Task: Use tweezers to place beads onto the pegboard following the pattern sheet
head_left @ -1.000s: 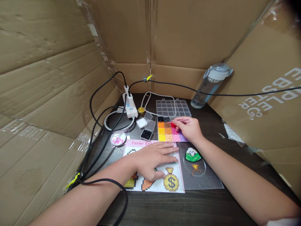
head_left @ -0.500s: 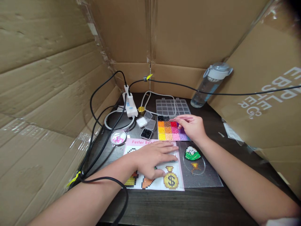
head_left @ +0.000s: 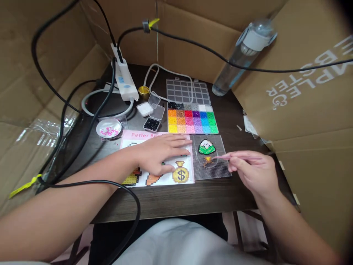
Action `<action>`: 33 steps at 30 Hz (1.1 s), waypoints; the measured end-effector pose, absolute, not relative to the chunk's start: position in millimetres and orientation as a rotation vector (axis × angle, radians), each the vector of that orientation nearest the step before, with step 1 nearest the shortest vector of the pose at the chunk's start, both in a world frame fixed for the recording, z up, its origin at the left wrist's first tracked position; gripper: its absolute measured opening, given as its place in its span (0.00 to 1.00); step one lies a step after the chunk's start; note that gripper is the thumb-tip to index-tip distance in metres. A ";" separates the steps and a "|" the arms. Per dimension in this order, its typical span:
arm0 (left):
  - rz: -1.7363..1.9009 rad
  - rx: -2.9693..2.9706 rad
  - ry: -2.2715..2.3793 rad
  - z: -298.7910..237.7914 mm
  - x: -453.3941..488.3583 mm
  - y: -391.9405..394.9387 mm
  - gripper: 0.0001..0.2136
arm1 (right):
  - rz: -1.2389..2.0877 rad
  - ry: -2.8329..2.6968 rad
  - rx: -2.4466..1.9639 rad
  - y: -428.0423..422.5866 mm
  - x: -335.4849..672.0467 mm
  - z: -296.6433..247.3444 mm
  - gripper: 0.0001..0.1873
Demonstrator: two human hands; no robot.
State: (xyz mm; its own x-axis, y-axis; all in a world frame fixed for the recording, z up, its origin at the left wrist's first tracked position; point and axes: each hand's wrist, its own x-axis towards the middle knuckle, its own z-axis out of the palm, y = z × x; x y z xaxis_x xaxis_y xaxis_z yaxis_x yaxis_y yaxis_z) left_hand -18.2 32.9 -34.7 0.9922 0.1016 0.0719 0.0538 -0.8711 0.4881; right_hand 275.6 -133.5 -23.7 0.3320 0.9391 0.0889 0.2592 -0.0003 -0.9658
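My left hand (head_left: 162, 152) lies flat with spread fingers on the printed Perler bead pattern sheet (head_left: 168, 179), beside its money bag picture (head_left: 180, 172). My right hand (head_left: 255, 172) pinches pink tweezers (head_left: 244, 157). Their tip is at a small yellow and brown bead figure (head_left: 208, 160) on the clear pegboard (head_left: 223, 172); whether a bead is in the tip is too small to tell. Just above that figure sits a white and green rice ball of beads (head_left: 206, 148). Behind the board, the sorted bead box (head_left: 196, 120) stands with its lid (head_left: 187, 91) folded back.
Small boxes of black beads (head_left: 151, 124) and white beads (head_left: 145, 109) stand left of the bead box, near a dish of pink beads (head_left: 109, 128). A power strip (head_left: 124, 79), black cable (head_left: 135, 198) over my left arm, water bottle (head_left: 242, 55) and cardboard walls surround the table.
My right hand has moved from the bead box toward me, bringing the tweezers to the pegboard. The view has tilted downward. My left hand stays on the sheet.
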 end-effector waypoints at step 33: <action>0.111 2.653 0.094 -31.9 -17.0 32.6 0.30 | 0.664 -1.193 -1.607 -156.3 250.3 -37.2 0.05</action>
State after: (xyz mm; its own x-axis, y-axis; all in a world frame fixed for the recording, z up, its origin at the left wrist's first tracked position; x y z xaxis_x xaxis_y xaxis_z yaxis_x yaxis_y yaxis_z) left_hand -17.0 32.6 -31.9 0.9943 0.0860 0.0625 0.0469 -0.8826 0.4677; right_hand 250.3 -156.3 -37.2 0.3664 0.9223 0.1230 0.3816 -0.0284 -0.9239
